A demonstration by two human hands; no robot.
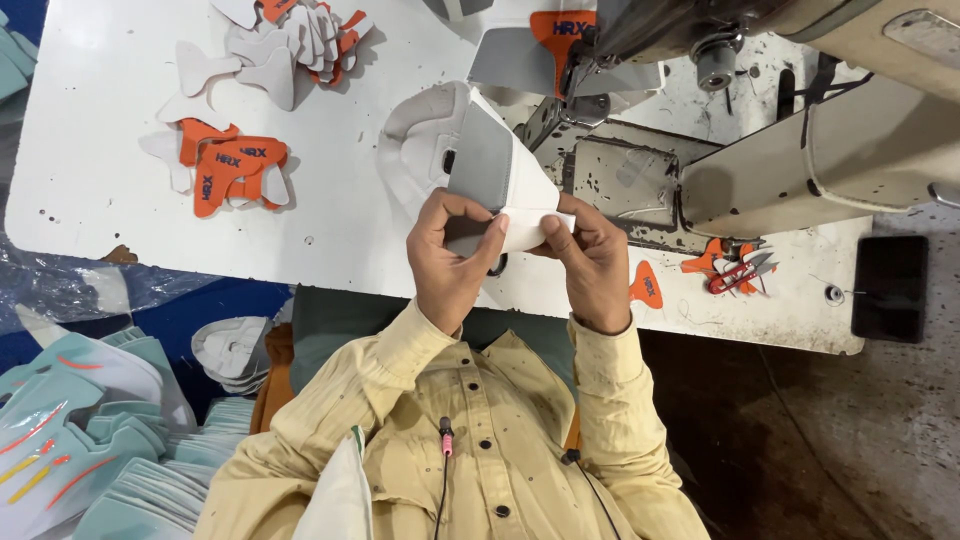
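We're at the white worktable, w/ the sewing machine as our landmark. Both our hands hold one grey-and-white shoe-upper piece just in front of the machine's needle area, lifted off the table, its far end reaching toward the presser foot.

Left hand: fingers curled and closed on the near edge of the piece, thumb pressed on the white strip. Right hand: also pinched shut on that same white edge, thumb on top. The two hands sit close together, nearly touching, w/ the white edge folded or lined up between them.

Progress, as far as we can judge: the piece isn't under the needle, so no stitch on this one looks underway; aligning the edge seems to be the step in hand. Another orange-tabbed part lies at the machine's head, beyond the held piece. Left of the machine, orange tab cut-outs and a pile of white cut-outs wait loose on the table, so plenty looks undone. Right of the machine base, red thread snips lie w/ a few orange scraps. Stacks of teal uppers sit below the table, far left of the machine; whether finished we can't tell.
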